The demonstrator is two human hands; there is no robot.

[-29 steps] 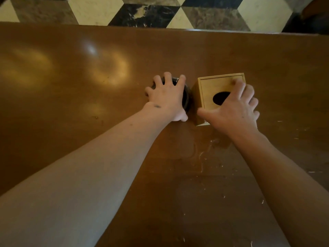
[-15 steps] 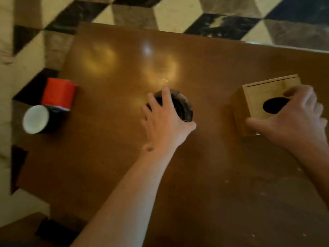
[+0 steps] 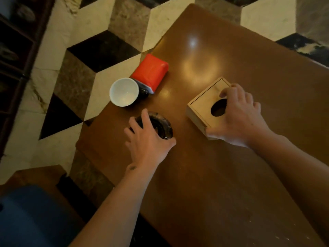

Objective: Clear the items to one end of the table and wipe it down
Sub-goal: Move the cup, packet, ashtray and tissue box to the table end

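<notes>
My left hand (image 3: 148, 141) grips a dark round ashtray (image 3: 161, 126) from above, near the left end of the brown wooden table (image 3: 204, 175). My right hand (image 3: 238, 116) is clasped over a light wooden tissue box (image 3: 204, 104) with an oval hole in its top, to the right of the ashtray. A white cup (image 3: 124, 91) and a red packet (image 3: 151, 73) stand together at the table's left edge, just beyond the ashtray.
The table's left edge and corner lie close to the ashtray, with a patterned cube-tile floor (image 3: 80, 50) beyond. A blue seat (image 3: 30, 216) sits at the lower left. Small crumbs dot the table at the lower right.
Both hands have slid the ashtray and the tissue box leftward along the table, towards the cup and red packet. The view has swung left, bringing the table's end into sight.
</notes>
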